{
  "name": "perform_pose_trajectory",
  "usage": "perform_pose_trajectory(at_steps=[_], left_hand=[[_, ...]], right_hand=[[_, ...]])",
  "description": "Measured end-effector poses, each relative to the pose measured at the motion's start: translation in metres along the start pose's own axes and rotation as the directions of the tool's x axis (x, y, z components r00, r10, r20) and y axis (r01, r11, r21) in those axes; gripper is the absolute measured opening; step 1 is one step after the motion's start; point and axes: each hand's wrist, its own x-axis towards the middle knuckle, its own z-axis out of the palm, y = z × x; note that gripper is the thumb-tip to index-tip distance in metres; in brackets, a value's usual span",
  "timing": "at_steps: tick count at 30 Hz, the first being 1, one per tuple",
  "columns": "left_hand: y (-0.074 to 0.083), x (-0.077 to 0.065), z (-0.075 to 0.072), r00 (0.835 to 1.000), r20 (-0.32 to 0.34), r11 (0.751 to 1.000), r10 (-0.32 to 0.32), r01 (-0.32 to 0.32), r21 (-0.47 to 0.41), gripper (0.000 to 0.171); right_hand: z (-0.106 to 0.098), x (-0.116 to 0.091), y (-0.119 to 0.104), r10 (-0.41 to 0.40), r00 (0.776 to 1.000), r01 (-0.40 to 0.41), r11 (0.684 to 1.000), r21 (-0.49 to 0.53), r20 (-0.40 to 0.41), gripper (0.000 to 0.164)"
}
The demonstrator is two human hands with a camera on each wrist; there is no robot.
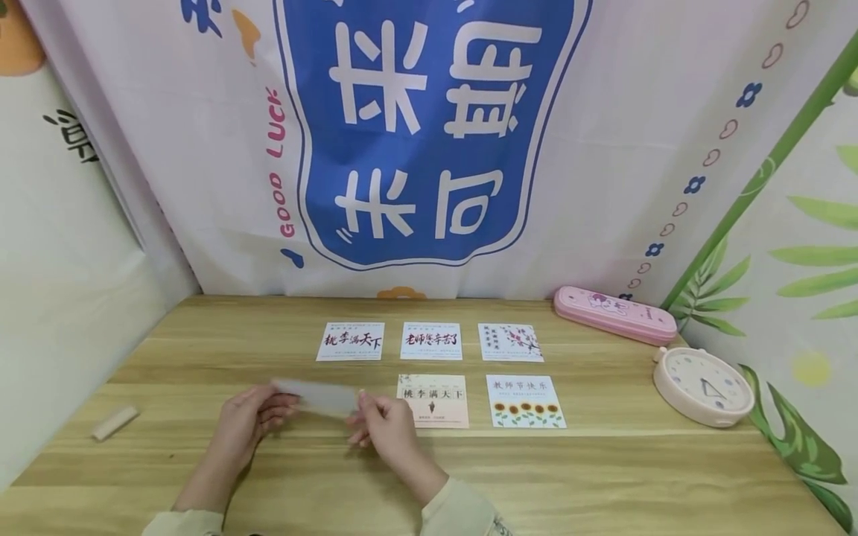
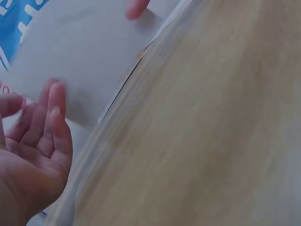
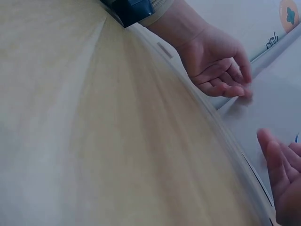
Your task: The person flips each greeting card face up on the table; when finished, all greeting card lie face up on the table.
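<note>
A pale, blank-looking card (image 1: 320, 397) is raised over the table at the left of the front row, blurred and tilted. My left hand (image 1: 251, 418) holds its left end between thumb and fingers. At the opposite end my right hand (image 1: 392, 432) pinches it, thumb on the near face. The left wrist view shows the card's plain underside (image 2: 89, 56) with the left fingers (image 2: 56, 96) against it. Right of the held card lies a cream card (image 1: 439, 413) with black characters, partly covered by my right hand. Beside that is a sunflower card (image 1: 526, 402).
Behind stand two cards with red lettering, one left (image 1: 350, 342) and one in the middle (image 1: 432, 342), plus a blossom card (image 1: 511, 342). A pink pencil case (image 1: 613, 314) and a round clock (image 1: 704, 387) lie at right. A small wooden block (image 1: 115, 423) is at left.
</note>
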Motion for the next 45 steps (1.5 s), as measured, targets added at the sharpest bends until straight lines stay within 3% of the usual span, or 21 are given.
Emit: perform_pose_trajectory(at_steps=[2, 5, 8, 12, 15, 19, 23, 26, 29, 31, 40, 45], left_hand=[[0.000, 0.000, -0.002, 0.999, 0.047, 0.998, 0.022, -0.019, -0.056, 0.027], [0.000, 0.000, -0.002, 0.999, 0.029, 0.999, 0.023, -0.022, -0.034, 0.021], [-0.002, 0.001, 0.001, 0.999, -0.050, 0.996, -0.008, 0.013, 0.090, 0.018], [-0.004, 0.002, 0.005, 0.994, -0.103, 0.957, -0.038, 0.066, 0.283, 0.042], [-0.006, 0.001, 0.006, 0.992, -0.124, 0.933, -0.025, 0.068, 0.353, 0.045], [-0.008, -0.001, 0.005, 0.990, -0.137, 0.901, 0.025, 0.037, 0.431, 0.040], [-0.008, -0.001, 0.002, 0.993, -0.083, 0.824, 0.089, -0.027, 0.566, 0.038], [-0.007, -0.001, 0.002, 0.995, -0.029, 0.721, 0.095, -0.049, 0.691, 0.040], [-0.005, 0.000, 0.003, 0.998, 0.034, 0.618, 0.060, -0.064, 0.783, 0.048], [-0.004, 0.001, 0.005, 0.997, 0.067, 0.575, 0.034, -0.074, 0.814, 0.055], [-0.003, 0.001, 0.010, 0.995, 0.098, 0.481, -0.014, -0.079, 0.873, 0.075], [-0.005, 0.002, 0.011, 0.995, 0.104, 0.437, 0.005, -0.096, 0.894, 0.074]], right_hand=[[0.001, 0.000, -0.001, 0.023, 1.000, -0.022, 0.999, 0.029, -0.008, 0.030], [0.001, 0.001, -0.003, 0.036, 0.999, -0.034, 0.995, 0.095, -0.018, 0.022], [0.001, 0.002, -0.003, 0.043, 0.998, -0.035, 0.990, 0.134, -0.056, 0.030], [-0.001, 0.003, -0.003, 0.035, 0.988, -0.022, 0.996, 0.092, -0.151, 0.043], [0.001, 0.003, -0.002, 0.011, 0.983, -0.004, 0.999, 0.039, -0.185, 0.040], [0.003, 0.003, 0.001, -0.025, 0.986, 0.020, 0.999, -0.035, -0.164, 0.034], [0.003, 0.004, 0.003, -0.014, 0.999, 0.011, 0.993, -0.115, -0.032, 0.050], [0.000, 0.005, 0.004, 0.010, 0.997, 0.005, 0.982, -0.189, 0.081, 0.065], [-0.004, 0.005, 0.004, 0.017, 0.992, 0.018, 0.963, -0.270, 0.126, 0.066], [-0.006, 0.005, 0.003, 0.020, 0.991, 0.025, 0.948, -0.318, 0.136, 0.065], [-0.006, 0.005, 0.000, 0.091, 0.984, -0.029, 0.928, -0.370, 0.152, 0.056], [-0.004, 0.004, 0.000, 0.073, 0.986, -0.003, 0.907, -0.421, 0.150, 0.035]])
